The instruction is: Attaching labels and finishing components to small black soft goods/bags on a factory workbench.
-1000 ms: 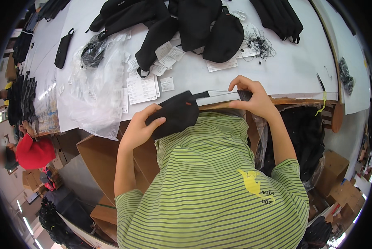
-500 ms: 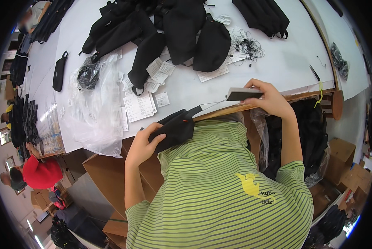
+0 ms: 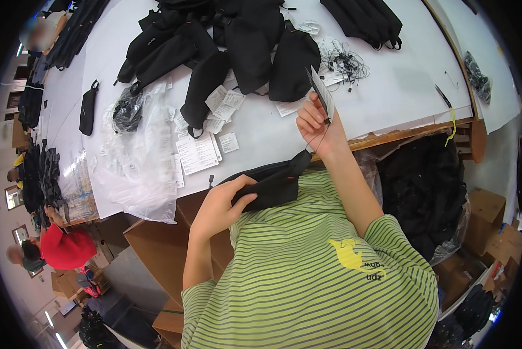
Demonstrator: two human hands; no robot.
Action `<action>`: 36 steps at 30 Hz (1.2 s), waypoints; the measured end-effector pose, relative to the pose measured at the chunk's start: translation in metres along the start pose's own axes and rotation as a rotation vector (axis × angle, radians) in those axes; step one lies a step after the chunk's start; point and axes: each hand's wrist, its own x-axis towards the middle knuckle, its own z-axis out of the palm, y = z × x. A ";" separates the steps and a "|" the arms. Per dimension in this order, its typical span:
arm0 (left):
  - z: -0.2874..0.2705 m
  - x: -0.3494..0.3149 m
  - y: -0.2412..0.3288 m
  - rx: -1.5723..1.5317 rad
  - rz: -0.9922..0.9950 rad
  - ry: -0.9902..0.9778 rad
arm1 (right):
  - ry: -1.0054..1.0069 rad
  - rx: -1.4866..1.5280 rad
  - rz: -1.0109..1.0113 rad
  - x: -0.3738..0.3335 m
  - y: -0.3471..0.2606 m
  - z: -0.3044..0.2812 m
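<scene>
My left hand [image 3: 221,208] grips a small black fabric pouch [image 3: 275,185] at the table's front edge, against my striped shirt. A zipper pull sticks up beside my left fingers. My right hand [image 3: 320,127], raised over the table with curled fingers, holds a hang tag [image 3: 323,94] tilted nearly upright. A thin dark string links the tag to the loop at the pouch's right end. Just beyond lies a pile of black pouches [image 3: 252,49] with white paper tags [image 3: 223,104] among them.
A clear plastic bag [image 3: 136,168] and a single black pouch [image 3: 88,109] lie at left. Right of the pile are tangled black strings [image 3: 345,61] and, farther right, small snips [image 3: 443,96]. Below the edge, a cardboard box [image 3: 168,244] and a bag of black goods [image 3: 421,192] stand close. A person in red [image 3: 69,245] is far left.
My right hand has moved left and up, turning the hang tag from flat to nearly upright. The pouch has shifted right and lies more level in my left hand.
</scene>
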 end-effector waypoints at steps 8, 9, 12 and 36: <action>0.007 0.001 0.002 -0.059 -0.012 0.042 | 0.017 -0.140 -0.016 -0.002 -0.006 0.012; 0.007 0.001 0.001 -0.067 -0.020 0.044 | 0.012 -0.206 -0.036 0.000 -0.005 0.012; 0.004 0.001 -0.002 -0.086 -0.093 0.107 | 0.249 -0.710 -0.349 -0.002 0.012 0.035; 0.014 0.005 0.005 0.021 0.201 0.207 | -0.245 -1.884 -0.091 -0.045 0.026 0.043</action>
